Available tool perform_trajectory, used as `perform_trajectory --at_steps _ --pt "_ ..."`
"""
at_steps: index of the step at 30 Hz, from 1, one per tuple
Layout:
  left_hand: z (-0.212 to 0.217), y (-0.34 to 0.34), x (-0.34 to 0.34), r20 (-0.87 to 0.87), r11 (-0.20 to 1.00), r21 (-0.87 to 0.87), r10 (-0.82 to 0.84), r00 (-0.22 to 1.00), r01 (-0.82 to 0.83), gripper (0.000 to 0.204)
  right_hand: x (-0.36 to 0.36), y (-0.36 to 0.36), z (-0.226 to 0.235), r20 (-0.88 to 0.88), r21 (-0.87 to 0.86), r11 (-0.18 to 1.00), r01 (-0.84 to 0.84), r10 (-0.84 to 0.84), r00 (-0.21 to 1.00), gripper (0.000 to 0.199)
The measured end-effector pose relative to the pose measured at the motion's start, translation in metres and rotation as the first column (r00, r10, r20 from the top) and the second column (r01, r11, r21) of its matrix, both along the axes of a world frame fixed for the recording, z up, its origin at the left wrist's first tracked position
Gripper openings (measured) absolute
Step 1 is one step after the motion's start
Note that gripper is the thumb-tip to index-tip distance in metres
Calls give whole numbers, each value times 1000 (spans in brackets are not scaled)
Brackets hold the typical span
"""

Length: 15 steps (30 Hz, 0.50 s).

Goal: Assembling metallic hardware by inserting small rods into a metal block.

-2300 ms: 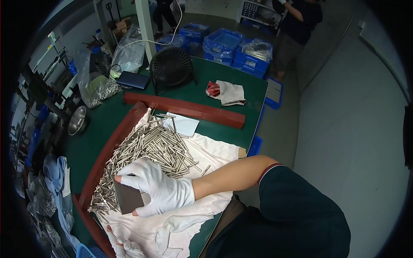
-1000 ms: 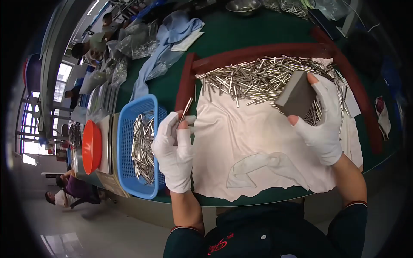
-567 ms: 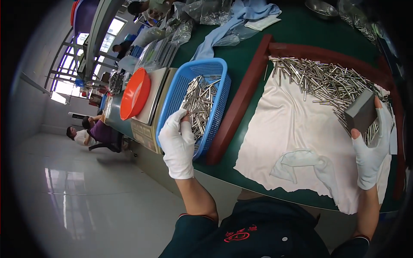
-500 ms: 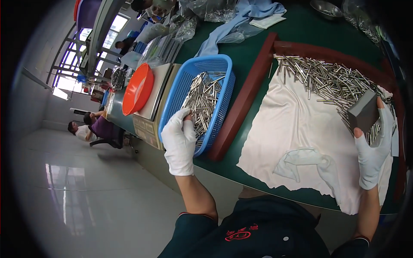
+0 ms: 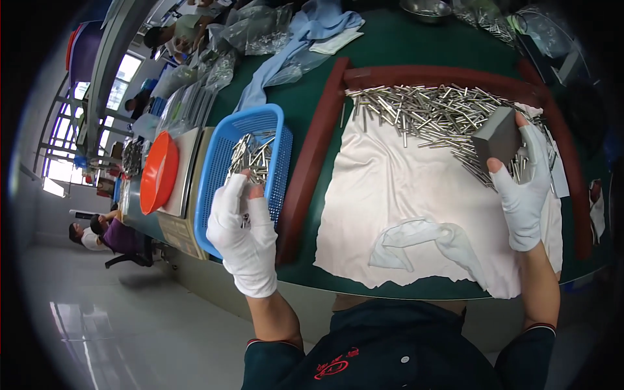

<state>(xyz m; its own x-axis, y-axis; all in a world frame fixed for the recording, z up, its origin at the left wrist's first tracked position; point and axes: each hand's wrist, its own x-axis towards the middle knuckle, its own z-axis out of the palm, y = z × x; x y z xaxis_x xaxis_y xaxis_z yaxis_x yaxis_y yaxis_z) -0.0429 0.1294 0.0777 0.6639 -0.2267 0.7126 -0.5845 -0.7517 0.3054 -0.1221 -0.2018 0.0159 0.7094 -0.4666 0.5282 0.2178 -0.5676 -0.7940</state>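
Observation:
My left hand [image 5: 244,240], in a white glove with bare fingertips, is over the near end of a blue plastic basket [image 5: 281,159]. Its thumb and fingers are apart, and I see nothing held between them. Metal pins [image 5: 257,153] lie heaped inside that basket. In my right hand [image 5: 525,208], gloved the same way, a grey rectangular block [image 5: 495,138] is gripped between thumb and fingers. The block is tilted above a pile of loose metal pins [image 5: 422,114] on a pale pink cloth [image 5: 383,188]. A crumpled white cloth [image 5: 419,235] rests nearer me.
A reddish-brown raised frame [image 5: 315,149] borders the cloth on the green table. Left of the basket is an orange basin [image 5: 159,172]. Farther back are a blue cloth [image 5: 286,55], plastic bags [image 5: 257,29] and a metal bowl [image 5: 426,9]. Other people [image 5: 120,234] sit at far left.
The whole view has shifted, moving the table leftward in the picture. My left hand's thumb and fingers have spread apart over the basket. My right hand still grips the grey block.

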Motion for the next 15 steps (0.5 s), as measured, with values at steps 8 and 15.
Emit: perform_trajectory --at_steps 8,15 --pt "-16 -102 28 -269 882 191 -375 887 431 14 3 -18 -1 18 -32 994 105 -105 994 64" --pt "-48 -149 62 -551 883 241 -217 806 402 17 2 -20 4 40 -70 995 68 -65 997 65"
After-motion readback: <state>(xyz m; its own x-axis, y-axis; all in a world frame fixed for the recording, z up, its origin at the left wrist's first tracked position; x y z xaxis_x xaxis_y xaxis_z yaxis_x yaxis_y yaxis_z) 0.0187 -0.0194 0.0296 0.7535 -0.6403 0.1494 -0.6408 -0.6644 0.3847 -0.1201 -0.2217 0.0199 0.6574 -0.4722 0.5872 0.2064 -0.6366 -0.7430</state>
